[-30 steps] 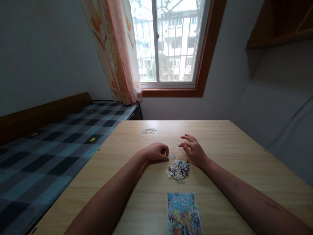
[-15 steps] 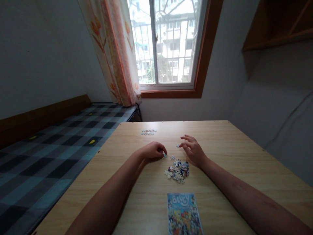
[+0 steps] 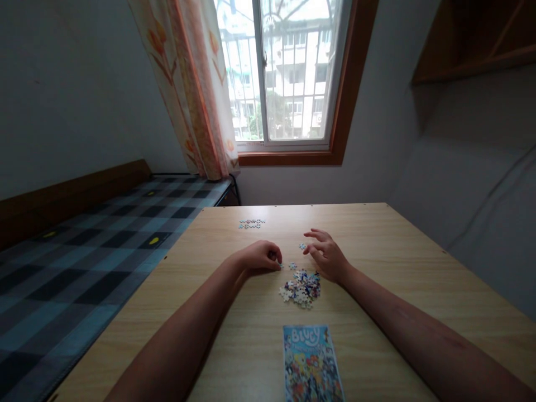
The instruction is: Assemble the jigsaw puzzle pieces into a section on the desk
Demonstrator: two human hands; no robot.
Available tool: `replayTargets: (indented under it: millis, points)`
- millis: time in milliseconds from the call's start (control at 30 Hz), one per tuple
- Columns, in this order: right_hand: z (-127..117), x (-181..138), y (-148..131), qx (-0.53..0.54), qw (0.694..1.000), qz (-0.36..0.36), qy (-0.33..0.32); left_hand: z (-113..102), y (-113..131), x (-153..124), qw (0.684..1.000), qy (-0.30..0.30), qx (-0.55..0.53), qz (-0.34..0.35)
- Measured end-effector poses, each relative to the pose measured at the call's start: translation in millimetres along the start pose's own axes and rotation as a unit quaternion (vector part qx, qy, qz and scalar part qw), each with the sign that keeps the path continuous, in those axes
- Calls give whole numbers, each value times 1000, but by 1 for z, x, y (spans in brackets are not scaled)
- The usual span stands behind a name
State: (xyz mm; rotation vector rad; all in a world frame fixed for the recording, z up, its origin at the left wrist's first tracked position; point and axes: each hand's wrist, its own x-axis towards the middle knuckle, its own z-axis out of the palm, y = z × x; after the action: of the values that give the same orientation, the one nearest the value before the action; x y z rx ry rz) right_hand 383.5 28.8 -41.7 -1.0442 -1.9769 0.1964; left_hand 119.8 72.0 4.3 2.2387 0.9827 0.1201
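Mid-frame, picking out puzzle pieces [image 3: 300, 289] seems in hand, next wanting a precise pinch: left hand [image 3: 262, 255] curled, grasp unclear; right hand [image 3: 328, 259] loosely spread, ungripping.

The left hand [image 3: 263, 257] and right hand [image 3: 328, 259] are bare. Behind them, the left forearm [image 3: 188, 318] and right forearm [image 3: 389, 307] are bare too, the latter showing faint marks [image 3: 454, 339].

Dim room, glaring window [image 3: 295, 84].

On the table [image 3: 389, 251], the puzzle pile [image 3: 301, 288] lies behind the picture sheet [image 3: 313, 365].
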Motion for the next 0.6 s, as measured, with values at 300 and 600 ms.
replayTargets:
  millis: [300, 600]
  points:
    - [-5, -1, -11, 9, 996, -39, -74, 0, -2, 0, 999, -16, 12, 33]
    - [-6, -1, -14, -35, 980, -83, -177, 2, -9, -3, 991, 38, -125, -10]
